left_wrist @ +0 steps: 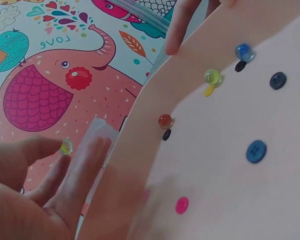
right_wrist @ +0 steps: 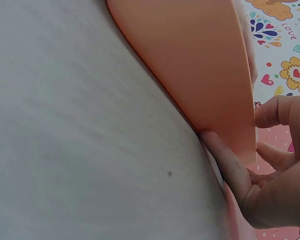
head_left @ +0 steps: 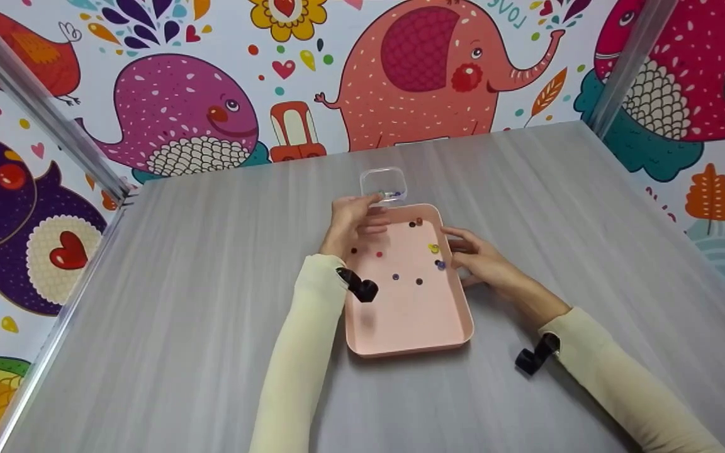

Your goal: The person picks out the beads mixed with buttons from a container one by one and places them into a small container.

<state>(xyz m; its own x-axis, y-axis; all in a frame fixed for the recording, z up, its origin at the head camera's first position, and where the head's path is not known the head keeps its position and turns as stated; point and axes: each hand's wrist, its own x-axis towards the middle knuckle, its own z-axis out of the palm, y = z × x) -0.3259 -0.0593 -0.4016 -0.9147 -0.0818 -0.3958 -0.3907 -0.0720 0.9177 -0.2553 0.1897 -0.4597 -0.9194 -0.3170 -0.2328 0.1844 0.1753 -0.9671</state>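
Note:
My left hand [head_left: 351, 221] is over the far left part of a pink tray [head_left: 410, 324]. In the left wrist view its thumb and a finger pinch a clear marble [left_wrist: 66, 147] with yellow-green inside. My right hand [head_left: 481, 257] grips the tray's right wall, one digit at the base and others at the rim in the right wrist view. Inside the tray lie a blue marble [left_wrist: 244, 51], a yellow-green marble [left_wrist: 211, 76] and an orange-red marble [left_wrist: 165, 120]. Among them are a blue button [left_wrist: 256, 151], a black button [left_wrist: 277, 80] and a pink button [left_wrist: 182, 205].
A small clear plastic box [head_left: 363, 182] stands just beyond the tray's far end, with several small coloured pieces [head_left: 393, 194] in it. Grey wood-grain table [head_left: 211, 302] surrounds the tray. Printed cartoon panels [head_left: 312, 63] rise behind the table and at its sides.

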